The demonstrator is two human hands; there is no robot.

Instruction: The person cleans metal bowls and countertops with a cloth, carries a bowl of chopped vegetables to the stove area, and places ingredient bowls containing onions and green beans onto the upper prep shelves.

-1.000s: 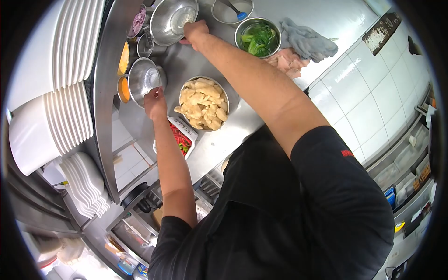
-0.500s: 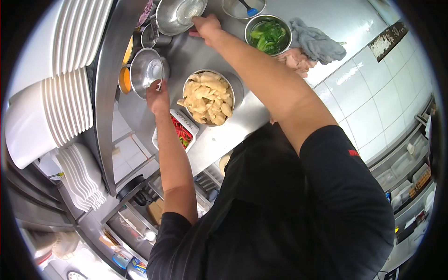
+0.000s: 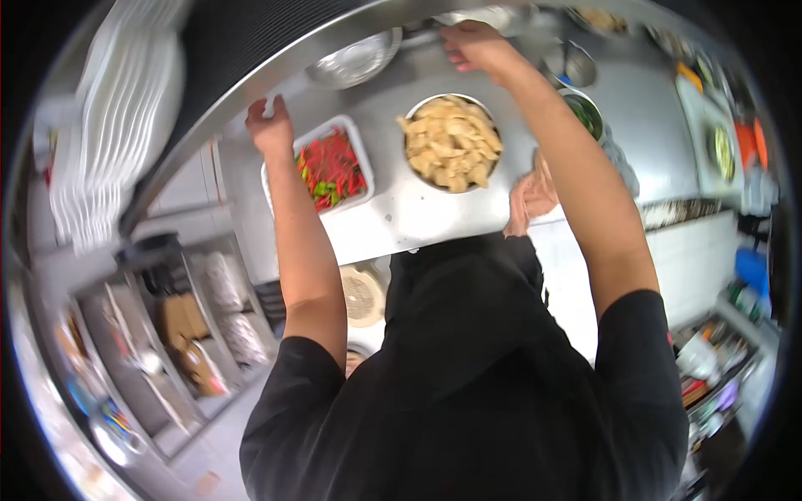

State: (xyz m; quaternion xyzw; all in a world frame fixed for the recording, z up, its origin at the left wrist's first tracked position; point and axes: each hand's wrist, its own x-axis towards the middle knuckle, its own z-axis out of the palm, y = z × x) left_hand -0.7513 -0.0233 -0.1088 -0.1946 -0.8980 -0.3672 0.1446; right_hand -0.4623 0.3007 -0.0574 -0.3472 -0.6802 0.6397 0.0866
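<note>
My left hand (image 3: 270,125) is raised near the steel shelf edge, thumb and fingers apart, holding nothing. Just right of it is a white tray (image 3: 368,171) of cut red and green peppers (image 3: 332,169). Towards the back, my right hand (image 3: 476,48) has loosely spread, slightly curled fingers with nothing visible in them. It is close to a shiny metal bowl (image 3: 484,17), partly cut off by the shelf; whether they touch I cannot tell. Another metal bowl (image 3: 357,63), blurred, sits between the hands. In front of them stands a round bowl heaped with pale yellow pieces (image 3: 453,144).
A steel shelf edge (image 3: 251,83) overhangs the counter, with stacked white dishes (image 3: 125,125) at left. Right of the pale pieces are a pink cloth (image 3: 531,196), a grey cloth (image 3: 620,165) and a bowl of greens (image 3: 587,115). An open drawer unit (image 3: 180,334) is lower left.
My left hand has let go of the smaller metal bowl and moved away from it. My right hand has come off the larger metal bowl. The head view has turned and is blurred.
</note>
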